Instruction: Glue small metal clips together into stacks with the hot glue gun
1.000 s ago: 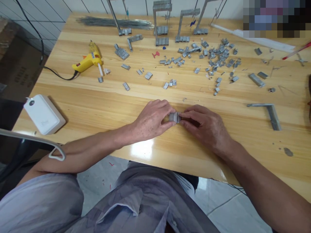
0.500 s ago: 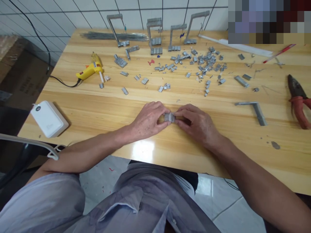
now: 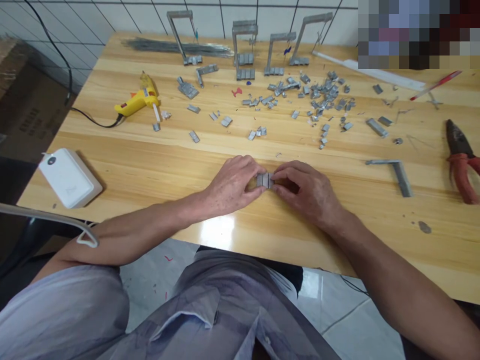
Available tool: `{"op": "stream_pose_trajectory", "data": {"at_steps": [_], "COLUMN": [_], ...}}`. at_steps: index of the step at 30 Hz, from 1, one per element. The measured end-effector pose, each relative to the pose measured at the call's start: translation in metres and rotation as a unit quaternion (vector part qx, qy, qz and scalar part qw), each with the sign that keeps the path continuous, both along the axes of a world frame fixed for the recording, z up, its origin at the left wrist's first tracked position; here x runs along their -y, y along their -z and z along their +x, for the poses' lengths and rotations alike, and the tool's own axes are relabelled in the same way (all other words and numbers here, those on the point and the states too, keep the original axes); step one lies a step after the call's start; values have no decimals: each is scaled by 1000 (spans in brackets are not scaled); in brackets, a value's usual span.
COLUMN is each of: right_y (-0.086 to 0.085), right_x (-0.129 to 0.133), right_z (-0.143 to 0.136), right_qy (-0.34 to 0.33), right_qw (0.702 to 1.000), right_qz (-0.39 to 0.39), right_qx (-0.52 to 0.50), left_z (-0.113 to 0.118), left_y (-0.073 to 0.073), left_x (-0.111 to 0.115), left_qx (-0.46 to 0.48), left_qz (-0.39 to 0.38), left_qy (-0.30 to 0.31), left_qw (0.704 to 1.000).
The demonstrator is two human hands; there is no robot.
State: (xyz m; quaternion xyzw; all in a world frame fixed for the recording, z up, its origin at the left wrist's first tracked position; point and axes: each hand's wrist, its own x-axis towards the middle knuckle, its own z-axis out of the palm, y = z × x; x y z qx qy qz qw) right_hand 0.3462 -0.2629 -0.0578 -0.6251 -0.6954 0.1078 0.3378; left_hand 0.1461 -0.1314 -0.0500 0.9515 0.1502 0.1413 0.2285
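Near the front of the wooden table, my left hand (image 3: 236, 185) and my right hand (image 3: 305, 192) meet at a small row of grey staple blocks (image 3: 265, 180). Thumb and forefinger of the left pinch the row at its left part. The right hand's fingertips grip its right end, hiding some of it. Thin dark seams separate the pieces, which sit side by side on or just above the tabletop. To the right lies an L-shaped grey staple strip (image 3: 401, 175), apart from both hands.
Loose staple pieces (image 3: 326, 92) are scattered behind my hands. Several upright staple frames (image 3: 245, 50) stand along the tiled wall. A yellow glue gun (image 3: 138, 100) and a white power bank (image 3: 71, 177) lie left; red-handled pliers (image 3: 461, 165) lie right, below a red pen (image 3: 437, 85).
The camera view has shifted slightly. Both hands keep their pinch on the staple blocks, with hardly any movement of the fingers.
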Motion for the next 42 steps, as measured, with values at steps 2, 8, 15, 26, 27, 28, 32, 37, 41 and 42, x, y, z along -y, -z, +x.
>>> {"op": "stream_pose_trajectory", "data": {"at_steps": [2, 8, 15, 26, 27, 28, 32, 37, 41, 42], "right_y": [0, 0, 2, -1, 0, 2, 5, 6, 7, 7], "right_x": [0, 2, 2, 3, 2, 2, 1, 1, 0, 0], "right_z": [-1, -2, -4, 3, 3, 2, -2, -6, -7, -7], "right_qy": [6, 13, 18, -4, -4, -2, 11, 25, 29, 28], "right_qw": [1000, 1000, 1000, 1000, 1000, 1000, 1000, 1000, 999, 999], "right_qz": [4, -4, -1, 6, 2, -2, -5, -19, -18, -18], "right_qx": [5, 9, 10, -15, -7, -1, 2, 3, 10, 11], "left_z": [1, 3, 4, 2, 2, 1, 1, 1, 1, 1], "left_y": [0, -2, -1, 1, 1, 0, -2, -2, -1, 0], "left_x": [0, 0, 0, 3, 3, 3, 2, 1, 0, 0], "left_qx": [-5, -31, -36, -1, 2, 3, -1, 33, 38, 38], "left_qz": [-1, -12, -14, -32, -32, -30, -7, 6, 8, 9], "left_qy": [-2, -13, -8, -30, -30, -27, -4, 13, 27, 28], "left_qw": [1000, 999, 999, 999, 999, 999, 1000, 999, 999, 999]}}
